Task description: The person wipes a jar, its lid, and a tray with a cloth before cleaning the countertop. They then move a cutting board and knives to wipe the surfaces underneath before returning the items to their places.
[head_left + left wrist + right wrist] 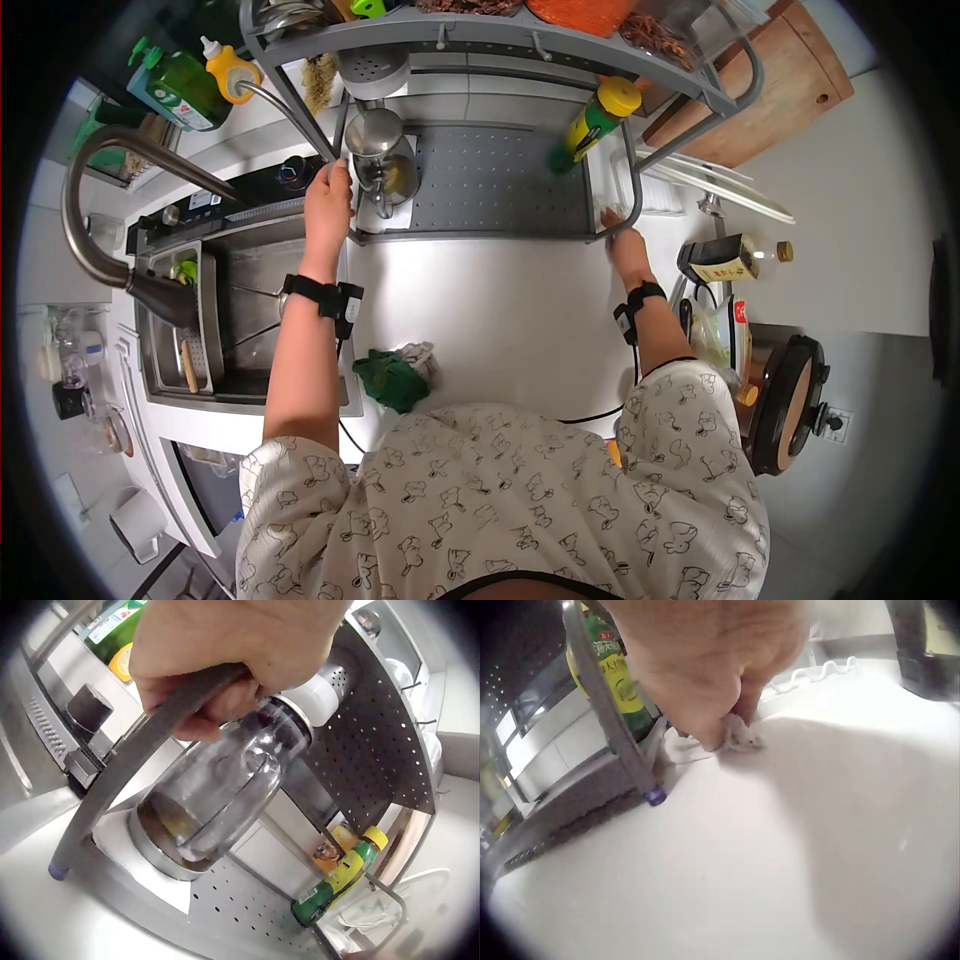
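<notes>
Along the white counter (480, 320), the rack (500, 190) stood crosswise ahead, the left hand (329, 215) wrapped round its left post (123, 766), the right hand (631, 257), nearer the cloth (739, 736), pinching it beside the right post (622, 739).

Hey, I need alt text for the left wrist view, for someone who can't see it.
A person's left hand grips the curved side bar of a grey metal rack. Just beyond it, a clear glass jug with a metallic base stands above the perforated lower shelf, and a green and yellow bottle is farther along.
</notes>
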Tool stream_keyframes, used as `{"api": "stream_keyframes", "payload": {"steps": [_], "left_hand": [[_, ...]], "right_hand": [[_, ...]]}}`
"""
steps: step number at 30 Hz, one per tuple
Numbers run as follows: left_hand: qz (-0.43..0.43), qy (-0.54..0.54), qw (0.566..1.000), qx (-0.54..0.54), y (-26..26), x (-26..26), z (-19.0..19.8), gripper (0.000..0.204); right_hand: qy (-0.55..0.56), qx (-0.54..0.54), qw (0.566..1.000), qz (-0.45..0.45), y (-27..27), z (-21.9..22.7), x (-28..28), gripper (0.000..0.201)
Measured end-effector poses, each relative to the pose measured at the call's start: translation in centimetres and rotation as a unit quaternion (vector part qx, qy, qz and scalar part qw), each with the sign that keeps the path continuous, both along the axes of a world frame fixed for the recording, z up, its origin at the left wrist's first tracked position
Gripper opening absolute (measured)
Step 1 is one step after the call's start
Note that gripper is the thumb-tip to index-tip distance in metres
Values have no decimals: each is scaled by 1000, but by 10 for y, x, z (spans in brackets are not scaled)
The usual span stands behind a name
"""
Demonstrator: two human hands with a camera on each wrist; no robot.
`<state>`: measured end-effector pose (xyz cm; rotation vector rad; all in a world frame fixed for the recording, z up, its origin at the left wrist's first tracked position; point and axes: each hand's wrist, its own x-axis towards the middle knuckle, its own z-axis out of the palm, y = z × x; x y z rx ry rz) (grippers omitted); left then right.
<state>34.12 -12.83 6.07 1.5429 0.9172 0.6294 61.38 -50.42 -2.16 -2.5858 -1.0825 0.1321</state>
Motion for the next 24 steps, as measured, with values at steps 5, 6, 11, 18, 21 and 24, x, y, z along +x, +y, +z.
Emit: {"api": "stream_keyframes", "payload": {"steps": [5,6,11,18,21,24], "left_hand": [[-20,-50,993,102,-4,-35,-1,43],[-17,-49,990,131,-15,-51,3,41],[-7,66,987,149,-54,-144,-50,50],[-106,122,975,155,-104,-197,-70,40],[-386,244,883,107,-111,-246,-37,44],[-391,225,886,110,-118,-322,-30,42]], "right_hand": [[-59,-10,998,-23,-26,0,-71,40],[-15,-50,998,-32,-31,-1,-88,41],[-209,-231,950,30,-6,-5,-184,44],[17,120,983,141,45,-41,-241,25],[37,76,993,79,24,-25,-215,23],[33,14,999,-34,-4,-39,-188,16]]}}
